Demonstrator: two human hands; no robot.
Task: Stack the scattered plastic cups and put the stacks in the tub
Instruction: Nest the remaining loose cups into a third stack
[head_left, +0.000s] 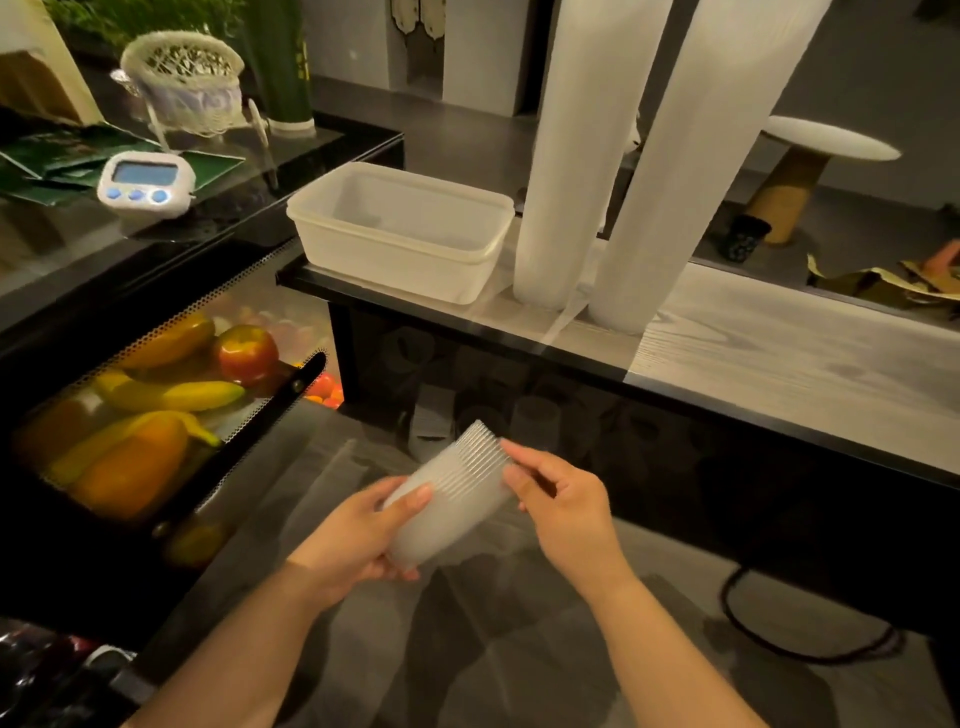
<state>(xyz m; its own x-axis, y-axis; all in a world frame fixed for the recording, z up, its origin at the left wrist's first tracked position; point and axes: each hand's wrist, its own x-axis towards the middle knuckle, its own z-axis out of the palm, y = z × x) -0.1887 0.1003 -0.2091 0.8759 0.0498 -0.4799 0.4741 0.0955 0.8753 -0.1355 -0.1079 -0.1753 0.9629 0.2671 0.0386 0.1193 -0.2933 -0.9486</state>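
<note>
You gripped the stack (451, 493) in both hands, left (358, 535), right (563, 506); squaring rims would ease tub (400, 260) placement

Short nested stack of translucent plastic cups (452, 493): thin, frosted, smooth walls; rims showed as fine close ridges. Two tall columns of stacked white plastic cups (571, 156): matt, milky, finely ribbed along their length. Rectangular white plastic tub (400, 249): semi-translucent, smooth, dull sheen on the walls. Pale wood-grain shelf top (779, 353): matt, visible grain lines, edged in black. Black counter (218, 208): glossy, reflective. Small white plastic digital timer (147, 184): smooth shell, glossy blue buttons. White woven basket (182, 78): open lattice, rough texture. Black perforated mesh crate (156, 338): matt, fine holes. Fruit in the crate (247, 353): shiny, waxy skins. Grey floor (467, 649): smooth, low sheen.
</note>
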